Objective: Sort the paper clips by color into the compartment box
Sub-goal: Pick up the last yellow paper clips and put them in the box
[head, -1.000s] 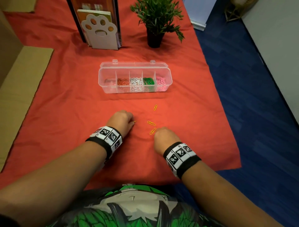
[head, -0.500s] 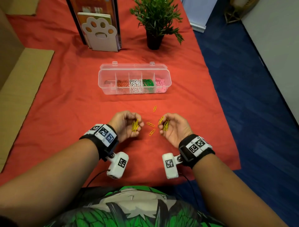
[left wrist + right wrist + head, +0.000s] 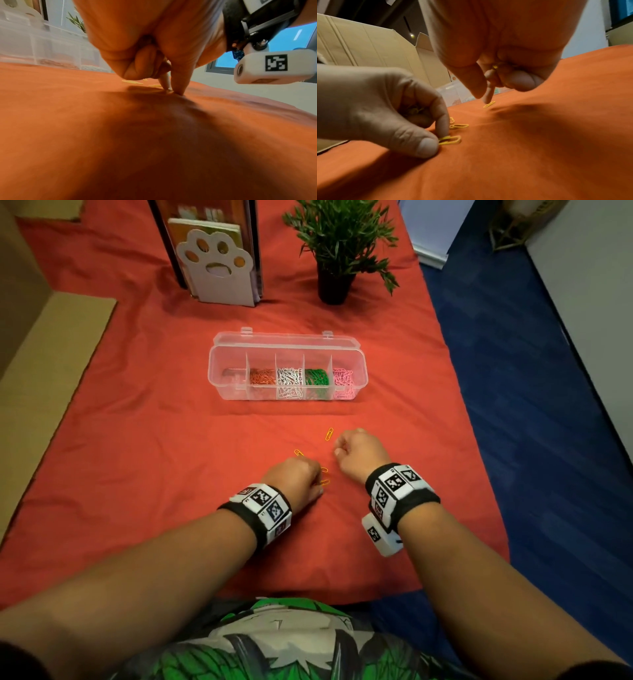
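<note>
A clear compartment box (image 3: 219,364) stands open on the red cloth, holding orange, white, green and pink clips; its leftmost cell looks empty. Several yellow paper clips lie loose in front of it (image 3: 329,434) (image 3: 299,453). My left hand (image 3: 298,481) is knuckles up, thumb and forefinger pinching a yellow clip (image 3: 450,140) on the cloth, with more yellow clips bunched in its palm. My right hand (image 3: 356,450) is also fisted round yellow clips (image 3: 495,67), its thumb and forefinger pointing down beside another loose clip (image 3: 489,104).
A paw-shaped file holder (image 3: 217,268) and a potted plant (image 3: 339,251) stand behind the box. Cardboard (image 3: 44,364) borders the cloth on the left. The cloth's right edge drops to blue carpet (image 3: 531,405).
Both hands were palm up showing yellow clips; they have turned knuckles up and dropped to the cloth. The right hand moved forward toward the far clip, the left onto the near clips.
</note>
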{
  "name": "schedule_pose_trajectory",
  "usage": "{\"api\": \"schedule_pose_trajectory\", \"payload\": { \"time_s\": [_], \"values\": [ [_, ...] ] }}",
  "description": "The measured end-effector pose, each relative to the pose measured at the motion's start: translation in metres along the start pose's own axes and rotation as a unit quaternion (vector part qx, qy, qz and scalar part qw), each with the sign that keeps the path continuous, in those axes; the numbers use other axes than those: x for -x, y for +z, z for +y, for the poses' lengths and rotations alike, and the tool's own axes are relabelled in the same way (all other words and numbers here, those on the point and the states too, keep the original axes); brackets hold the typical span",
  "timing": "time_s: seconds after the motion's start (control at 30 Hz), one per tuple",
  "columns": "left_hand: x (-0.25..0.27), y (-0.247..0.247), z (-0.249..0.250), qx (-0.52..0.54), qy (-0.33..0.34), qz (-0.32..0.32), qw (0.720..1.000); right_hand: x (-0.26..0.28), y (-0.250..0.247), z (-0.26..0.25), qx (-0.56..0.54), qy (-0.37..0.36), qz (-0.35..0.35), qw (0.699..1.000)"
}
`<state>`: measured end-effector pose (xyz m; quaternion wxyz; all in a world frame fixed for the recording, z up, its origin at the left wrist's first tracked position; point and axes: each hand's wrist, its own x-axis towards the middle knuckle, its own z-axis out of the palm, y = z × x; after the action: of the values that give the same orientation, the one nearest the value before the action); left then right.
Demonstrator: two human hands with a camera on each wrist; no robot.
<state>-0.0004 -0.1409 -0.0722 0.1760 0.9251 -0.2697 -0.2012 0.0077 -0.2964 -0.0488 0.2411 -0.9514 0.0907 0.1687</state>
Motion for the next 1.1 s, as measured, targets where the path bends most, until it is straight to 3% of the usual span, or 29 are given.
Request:
{"api": "schedule_pose_trajectory", "payload": {
  "time_s": [0.13,0.2,0.23,0.27,0.3,0.37,0.4,0.43,0.5,0.53,0.57,0.63,0.7,0.77,0.8,0.9,1.0,1.1],
  "values": [
    [0.002,-0.006,-0.013,0.045,-0.014,-0.007,0.999,-0.012,0.000,-0.010,0.045,-0.019,0.045,0.998],
    [0.006,-0.013,-0.019,0.143,-0.069,-0.024,0.987,-0.019,0.001,-0.016,0.077,-0.013,0.051,0.996],
    [0.008,-0.018,-0.023,0.239,-0.112,-0.028,0.964,-0.021,0.001,-0.019,0.090,-0.012,0.053,0.994],
    [0.011,-0.023,-0.025,0.362,-0.161,-0.033,0.918,-0.024,0.001,-0.022,0.105,-0.013,0.051,0.993],
    [0.014,-0.029,-0.028,0.490,-0.198,-0.039,0.848,-0.026,0.002,-0.026,0.124,-0.020,0.047,0.991],
    [0.023,-0.042,-0.035,0.694,-0.211,-0.068,0.685,-0.028,0.004,-0.034,0.152,-0.028,0.033,0.987],
    [0.027,-0.048,-0.039,0.746,-0.197,-0.084,0.631,-0.029,0.004,-0.038,0.158,-0.025,0.026,0.987],
    [0.029,-0.051,-0.043,0.774,-0.182,-0.091,0.599,-0.029,0.005,-0.040,0.160,-0.021,0.017,0.987],
    [0.028,-0.055,-0.046,0.791,-0.183,-0.075,0.579,-0.029,0.009,-0.040,0.153,-0.014,-0.003,0.988],
    [0.025,-0.055,-0.044,0.783,-0.198,-0.058,0.587,-0.028,0.012,-0.039,0.147,-0.013,-0.016,0.989],
    [0.021,-0.054,-0.042,0.755,-0.219,-0.032,0.618,-0.026,0.014,-0.037,0.141,-0.014,-0.027,0.990],
    [0.010,-0.047,-0.040,0.627,-0.250,0.025,0.737,-0.022,0.019,-0.031,0.133,-0.025,-0.031,0.990],
    [0.000,-0.038,-0.041,0.457,-0.230,0.068,0.857,-0.018,0.020,-0.025,0.120,-0.035,-0.019,0.992],
    [-0.005,-0.035,-0.041,0.299,-0.174,0.087,0.934,-0.015,0.018,-0.019,0.094,-0.029,0.019,0.995],
    [-0.006,-0.034,-0.041,0.224,-0.146,0.088,0.959,-0.013,0.018,-0.017,0.085,-0.025,0.035,0.995],
    [-0.011,-0.030,-0.037,0.071,-0.069,0.082,0.992,-0.012,0.021,-0.017,0.090,-0.041,0.046,0.994],
    [-0.014,-0.026,-0.034,-0.025,-0.052,0.056,0.997,-0.012,0.025,-0.024,0.146,-0.074,0.047,0.985],
    [-0.013,-0.025,-0.032,-0.053,-0.053,0.034,0.997,-0.012,0.025,-0.033,0.189,-0.068,0.044,0.979]
  ]
}}
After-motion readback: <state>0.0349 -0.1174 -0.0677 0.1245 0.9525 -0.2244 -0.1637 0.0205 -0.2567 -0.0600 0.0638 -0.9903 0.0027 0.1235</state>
